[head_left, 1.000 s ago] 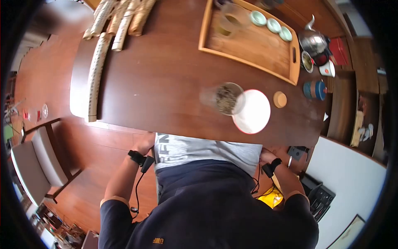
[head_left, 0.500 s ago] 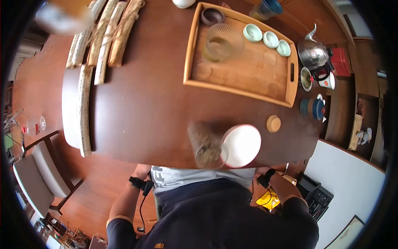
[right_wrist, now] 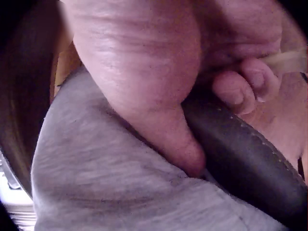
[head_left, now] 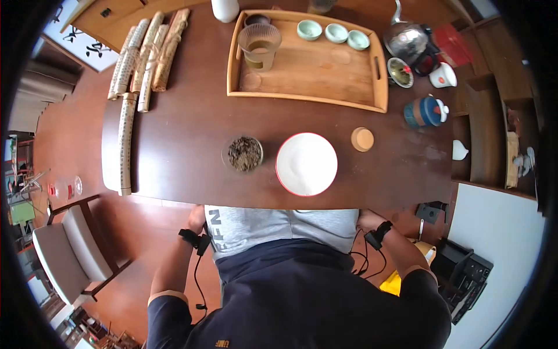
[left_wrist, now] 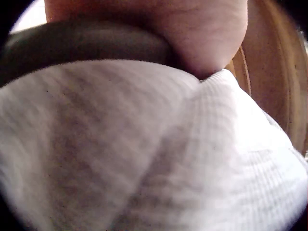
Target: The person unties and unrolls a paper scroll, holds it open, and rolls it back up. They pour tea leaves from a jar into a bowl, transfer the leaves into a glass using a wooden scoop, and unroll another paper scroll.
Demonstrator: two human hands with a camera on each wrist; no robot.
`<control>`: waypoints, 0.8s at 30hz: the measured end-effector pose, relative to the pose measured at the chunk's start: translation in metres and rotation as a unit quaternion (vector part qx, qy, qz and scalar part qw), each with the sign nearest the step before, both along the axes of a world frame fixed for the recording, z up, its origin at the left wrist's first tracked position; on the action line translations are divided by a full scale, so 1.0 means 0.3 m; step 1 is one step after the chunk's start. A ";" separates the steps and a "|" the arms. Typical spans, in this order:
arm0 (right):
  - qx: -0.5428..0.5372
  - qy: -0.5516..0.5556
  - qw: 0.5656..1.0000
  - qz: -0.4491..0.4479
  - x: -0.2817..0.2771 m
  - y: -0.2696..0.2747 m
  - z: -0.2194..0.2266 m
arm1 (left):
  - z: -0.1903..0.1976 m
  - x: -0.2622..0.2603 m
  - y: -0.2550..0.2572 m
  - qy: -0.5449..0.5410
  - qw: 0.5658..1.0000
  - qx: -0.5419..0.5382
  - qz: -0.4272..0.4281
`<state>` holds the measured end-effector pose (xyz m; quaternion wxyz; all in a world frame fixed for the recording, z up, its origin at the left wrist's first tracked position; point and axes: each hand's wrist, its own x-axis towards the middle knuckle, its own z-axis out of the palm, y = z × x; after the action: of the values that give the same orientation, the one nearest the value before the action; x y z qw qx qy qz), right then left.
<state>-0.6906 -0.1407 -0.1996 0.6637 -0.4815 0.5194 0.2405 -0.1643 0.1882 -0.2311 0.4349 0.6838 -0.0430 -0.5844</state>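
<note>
In the head view, my left hand (head_left: pixel 197 218) is beside my left thigh at the table's front edge. The left wrist view shows part of this left hand (left_wrist: pixel 207 33) against a dark padded chair edge (left_wrist: pixel 96 45) and the grey trousers (left_wrist: pixel 96 139); its fingers are hidden. My right hand (head_left: pixel 369 220) is low beside the other thigh. Up close, the right hand (right_wrist: pixel 139 62) grips a dark, stitched chair edge (right_wrist: pixel 250 159), thumb down by the trousers and fingers curled on the far side. On the table stand a glass of dark dried leaves (head_left: pixel 244 154) and a white red-rimmed bowl (head_left: pixel 306 164).
A small round wooden lid (head_left: pixel 362 139) sits right of the bowl. Behind is a wooden tray (head_left: pixel 308 87) with pale green cups (head_left: pixel 336 33) and a glass pitcher (head_left: pixel 260 46). A kettle (head_left: pixel 408 42) and blue jar (head_left: pixel 423 111) stand right, bamboo scrolls (head_left: pixel 126 142) left.
The head view has shifted, so the table and its things sit differently in frame and look sharper. Both hands stay low beside the thighs.
</note>
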 end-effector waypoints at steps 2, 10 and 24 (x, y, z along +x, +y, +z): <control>-0.080 0.006 0.994 0.069 0.106 -0.004 0.150 | 0.010 -0.021 -0.030 0.023 0.997 -0.030 0.069; -0.011 0.061 0.990 0.124 0.109 -0.045 0.130 | 0.139 -0.030 -0.075 0.091 0.992 0.074 0.043; -0.028 -0.021 0.985 0.170 0.063 -0.054 0.080 | -0.054 0.049 0.096 0.089 0.989 0.071 0.091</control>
<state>-0.6718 -0.1568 -0.1757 0.6104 -0.5859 0.4227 0.3249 -0.1495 0.2169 -0.2472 0.4391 0.6591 0.1000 -0.6024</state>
